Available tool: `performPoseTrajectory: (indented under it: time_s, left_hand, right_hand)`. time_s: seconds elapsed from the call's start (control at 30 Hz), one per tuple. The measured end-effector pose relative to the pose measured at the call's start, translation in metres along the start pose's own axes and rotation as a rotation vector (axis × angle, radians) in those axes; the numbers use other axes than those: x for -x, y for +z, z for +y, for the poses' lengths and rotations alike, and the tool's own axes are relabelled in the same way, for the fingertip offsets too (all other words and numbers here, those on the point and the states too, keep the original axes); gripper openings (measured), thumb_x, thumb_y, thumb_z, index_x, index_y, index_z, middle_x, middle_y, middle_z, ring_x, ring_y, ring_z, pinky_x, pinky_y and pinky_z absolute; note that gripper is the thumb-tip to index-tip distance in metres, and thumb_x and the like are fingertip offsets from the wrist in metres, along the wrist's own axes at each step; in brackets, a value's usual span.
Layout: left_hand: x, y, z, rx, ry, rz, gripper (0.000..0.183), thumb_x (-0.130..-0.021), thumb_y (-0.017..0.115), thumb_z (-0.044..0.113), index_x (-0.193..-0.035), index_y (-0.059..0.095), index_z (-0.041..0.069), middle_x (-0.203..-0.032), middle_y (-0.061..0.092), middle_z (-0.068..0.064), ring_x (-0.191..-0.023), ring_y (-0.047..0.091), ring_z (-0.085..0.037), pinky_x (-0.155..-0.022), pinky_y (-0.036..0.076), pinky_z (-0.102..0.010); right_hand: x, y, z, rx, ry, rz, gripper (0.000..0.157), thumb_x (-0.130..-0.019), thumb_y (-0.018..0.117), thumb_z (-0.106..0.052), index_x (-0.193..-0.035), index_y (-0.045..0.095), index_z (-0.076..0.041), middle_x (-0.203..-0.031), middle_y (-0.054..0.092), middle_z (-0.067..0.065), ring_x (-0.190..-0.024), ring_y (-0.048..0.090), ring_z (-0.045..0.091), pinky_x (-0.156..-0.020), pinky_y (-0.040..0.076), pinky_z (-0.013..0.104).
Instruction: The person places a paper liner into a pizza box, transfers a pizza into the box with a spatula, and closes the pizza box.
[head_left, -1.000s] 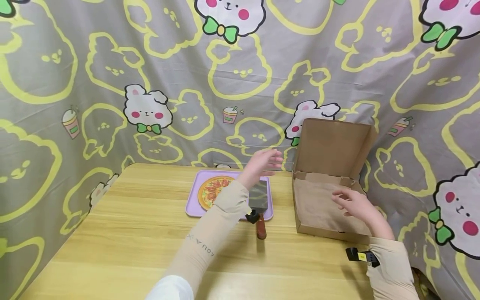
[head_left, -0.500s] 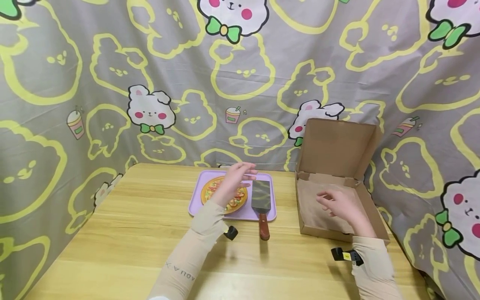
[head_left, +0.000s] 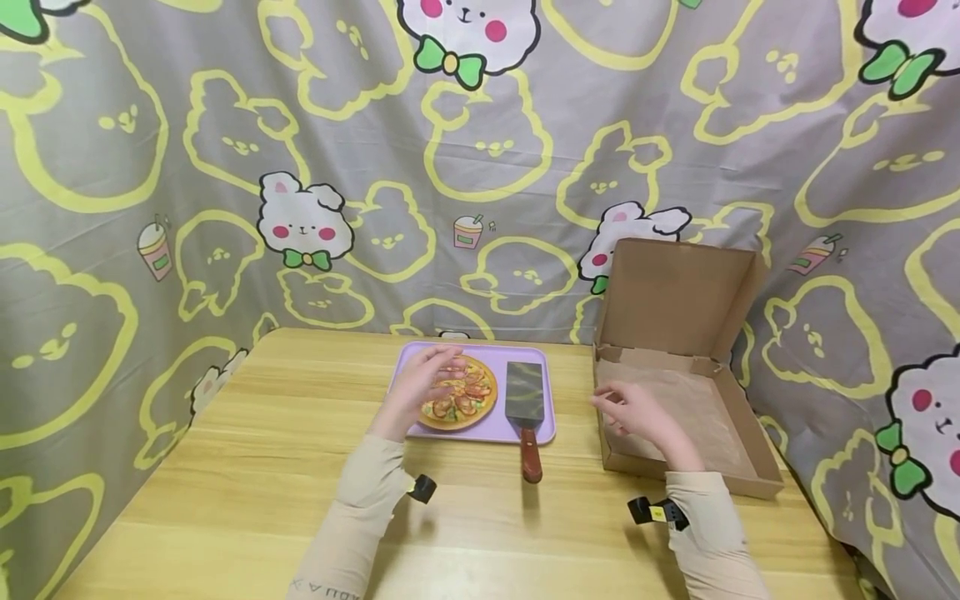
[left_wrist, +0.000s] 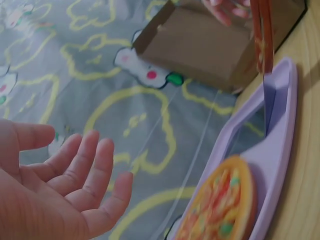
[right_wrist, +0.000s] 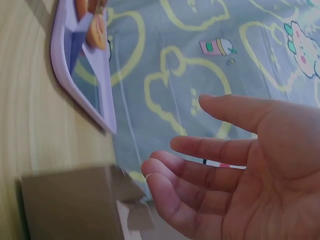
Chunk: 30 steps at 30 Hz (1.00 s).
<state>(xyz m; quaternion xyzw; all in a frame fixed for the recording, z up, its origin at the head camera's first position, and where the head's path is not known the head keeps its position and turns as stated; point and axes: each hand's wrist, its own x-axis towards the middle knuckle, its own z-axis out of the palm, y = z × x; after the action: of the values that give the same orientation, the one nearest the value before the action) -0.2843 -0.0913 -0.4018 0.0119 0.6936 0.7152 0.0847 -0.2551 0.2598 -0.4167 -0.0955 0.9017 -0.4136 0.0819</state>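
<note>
Pizza (head_left: 472, 398) on lilac tray (head_left: 492, 428), wooden table (head_left: 255, 442), cartoon-print curtain (head_left: 480, 125) behind, left hand (head_left: 417, 388) and right hand (head_left: 636, 412) with fingers (left_wrist: 95, 177) apart

Counter (head_left: 247, 467): light yellow-brown wood-grain surface, grain lines running mainly crosswise. Backdrop: grey fabric curtain (head_left: 375, 158), softly creased, hanging behind counter's far edge and along both sides. Printed pattern: yellow-outlined animal figures (head_left: 491, 148); white rabbit heads (head_left: 302, 215), pink cheeks, green bows (head_left: 307, 259) below; pink lidded drink cups (head_left: 467, 233) with straws.

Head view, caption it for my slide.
Left hand near pizza and spatula on tray, right hand near open box.
</note>
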Motion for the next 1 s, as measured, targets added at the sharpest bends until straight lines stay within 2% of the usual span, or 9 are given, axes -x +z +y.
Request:
performPoseTrajectory:
  time_s: [0.17,0.23,0.33,0.47,0.57,0.77,0.87,1.0]
  left_hand:
    - [0.003,-0.023,-0.006,0.022,-0.011,0.028,0.041,-0.101,0.050,0.030,-0.131,0.054,0.003,-0.109,0.069,-0.009,-0.091,0.066,-0.015,-0.083,0.058,-0.036]
    - [0.004,-0.031,-0.007,0.025,-0.007,0.038,0.040,-0.101,0.050,0.029,-0.131,0.053,0.002,-0.109,0.069,-0.009,-0.090,0.066,-0.016,-0.084,0.058,-0.037]
    - [0.003,-0.043,-0.009,0.004,-0.007,0.065,0.042,-0.101,0.049,0.029,-0.133,0.052,0.002,-0.103,0.069,-0.002,-0.089,0.066,-0.014,-0.083,0.058,-0.035]
    - [0.003,-0.062,-0.011,-0.045,-0.023,0.131,0.043,-0.101,0.048,0.027,-0.136,0.050,0.003,-0.107,0.069,-0.002,-0.087,0.066,-0.008,-0.085,0.055,-0.032]
    - [0.004,-0.074,-0.014,-0.054,-0.039,0.167,0.042,-0.102,0.047,0.026,-0.137,0.049,0.003,-0.115,0.068,-0.007,-0.091,0.065,-0.009,-0.090,0.054,-0.035]
    - [0.006,-0.097,-0.020,-0.043,-0.052,0.204,0.044,-0.102,0.047,0.026,-0.139,0.046,0.003,-0.117,0.065,-0.005,-0.098,0.065,-0.013,-0.090,0.054,-0.035]
    - [0.006,-0.108,-0.025,-0.044,-0.057,0.219,0.046,-0.103,0.045,0.027,-0.142,0.043,0.003,-0.115,0.063,-0.001,-0.102,0.064,-0.014,-0.096,0.052,-0.040]
    - [0.003,-0.120,-0.033,-0.036,-0.078,0.231,0.047,-0.103,0.045,0.026,-0.143,0.041,0.003,-0.121,0.061,-0.005,-0.108,0.062,-0.017,-0.104,0.047,-0.045]
  right_hand:
    - [-0.004,0.017,-0.010,0.015,-0.004,-0.007,0.035,-0.098,0.057,-0.023,-0.118,0.058,0.006,-0.093,0.063,0.019,-0.067,0.060,0.022,-0.054,0.055,0.032]
    - [-0.006,0.023,-0.013,0.011,-0.006,-0.012,0.031,-0.098,0.058,-0.022,-0.115,0.060,0.005,-0.091,0.063,0.019,-0.066,0.060,0.023,-0.054,0.055,0.035]
    - [-0.009,0.034,-0.018,0.008,-0.010,-0.030,0.027,-0.098,0.057,-0.020,-0.111,0.061,0.004,-0.089,0.064,0.021,-0.066,0.060,0.024,-0.054,0.054,0.037]
    - [-0.013,0.047,-0.022,0.025,-0.026,-0.048,0.023,-0.098,0.058,-0.019,-0.106,0.063,0.002,-0.088,0.065,0.022,-0.065,0.062,0.027,-0.054,0.055,0.040]
    - [-0.015,0.056,-0.026,0.041,-0.033,-0.046,0.021,-0.097,0.059,-0.019,-0.102,0.064,0.001,-0.084,0.066,0.021,-0.063,0.062,0.028,-0.055,0.056,0.040]
    - [-0.014,0.069,-0.035,0.053,-0.004,-0.064,0.026,-0.096,0.060,-0.023,-0.094,0.064,0.003,-0.067,0.061,0.017,-0.054,0.056,0.020,-0.046,0.047,0.027]
    - [-0.015,0.075,-0.039,0.062,0.021,-0.065,0.029,-0.096,0.060,-0.024,-0.090,0.062,0.004,-0.064,0.061,0.015,-0.052,0.056,0.018,-0.045,0.043,0.023]
    - [-0.015,0.079,-0.044,0.087,0.069,-0.042,0.029,-0.095,0.061,-0.027,-0.084,0.060,0.000,-0.062,0.062,0.014,-0.052,0.059,0.019,-0.043,0.043,0.021]
